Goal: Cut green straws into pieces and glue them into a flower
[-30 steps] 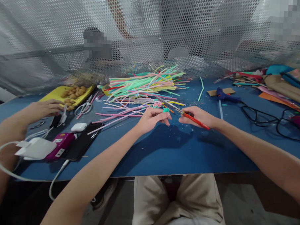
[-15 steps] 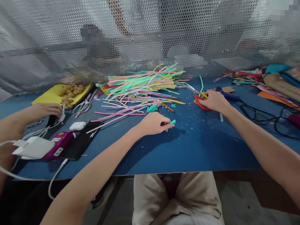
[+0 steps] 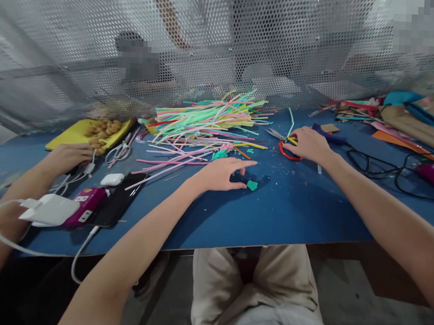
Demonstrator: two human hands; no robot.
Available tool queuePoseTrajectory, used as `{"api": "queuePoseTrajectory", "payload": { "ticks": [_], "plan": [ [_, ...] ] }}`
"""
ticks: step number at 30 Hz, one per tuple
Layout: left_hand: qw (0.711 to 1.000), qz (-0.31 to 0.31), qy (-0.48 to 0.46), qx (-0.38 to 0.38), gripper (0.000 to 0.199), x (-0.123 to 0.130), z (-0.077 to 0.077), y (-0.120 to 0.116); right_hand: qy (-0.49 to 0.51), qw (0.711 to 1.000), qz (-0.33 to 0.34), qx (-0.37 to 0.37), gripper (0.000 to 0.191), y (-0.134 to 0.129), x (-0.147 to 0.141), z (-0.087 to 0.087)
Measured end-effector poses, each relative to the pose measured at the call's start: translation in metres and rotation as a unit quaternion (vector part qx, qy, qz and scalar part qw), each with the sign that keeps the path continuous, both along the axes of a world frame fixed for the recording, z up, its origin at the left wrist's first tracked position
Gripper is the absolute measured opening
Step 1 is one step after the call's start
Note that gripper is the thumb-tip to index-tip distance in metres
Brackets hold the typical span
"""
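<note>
My left hand [image 3: 225,174] is open over the blue table, thumb and forefinger apart, with a small teal piece [image 3: 252,185] lying at the thumb tip. Red-and-yellow-handled scissors [image 3: 289,154] lie on the table, blades pointing left and parted. My right hand [image 3: 309,144] rests over their handles; its fingers are bent and partly hidden, so its grip is unclear. Just behind my left hand sit a teal bundle [image 3: 220,154] and a pink bundle [image 3: 227,147]. A big pile of pastel strips [image 3: 208,116] lies farther back.
At the left, another person's hand [image 3: 68,157] is beside a yellow tray [image 3: 69,134] of brown lumps. White cables, a charger [image 3: 51,210] and a black phone [image 3: 116,201] lie nearer. A blue-handled tool [image 3: 329,135] with a black cord is right, and perforated metal stands behind.
My left hand has opened, and the teal piece that was between its fingers now lies on the table. My right hand has shifted slightly and the scissors sit flatter. The other person's hand moved slightly.
</note>
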State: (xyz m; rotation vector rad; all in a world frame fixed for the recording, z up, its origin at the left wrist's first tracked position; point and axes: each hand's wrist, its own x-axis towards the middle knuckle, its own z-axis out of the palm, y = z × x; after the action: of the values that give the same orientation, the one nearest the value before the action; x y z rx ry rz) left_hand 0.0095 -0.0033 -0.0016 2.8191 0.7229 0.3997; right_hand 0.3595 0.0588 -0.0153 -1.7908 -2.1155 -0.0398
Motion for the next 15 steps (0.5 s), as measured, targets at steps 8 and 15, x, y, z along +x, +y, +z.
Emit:
{"api": "queuePoseTrajectory", "payload": {
  "ticks": [8, 15],
  "plan": [
    [0.995, 0.085, 0.021, 0.057, 0.022, -0.036, 0.011, 0.03, 0.053, 0.983, 0.177, 0.022, 0.036, -0.035, -0.041, 0.017],
    [0.998, 0.0, 0.004, -0.06, 0.019, -0.026, 0.006, 0.027, 0.051, 0.921, 0.38, -0.072, 0.038, -0.072, -0.079, 0.021]
  ]
}}
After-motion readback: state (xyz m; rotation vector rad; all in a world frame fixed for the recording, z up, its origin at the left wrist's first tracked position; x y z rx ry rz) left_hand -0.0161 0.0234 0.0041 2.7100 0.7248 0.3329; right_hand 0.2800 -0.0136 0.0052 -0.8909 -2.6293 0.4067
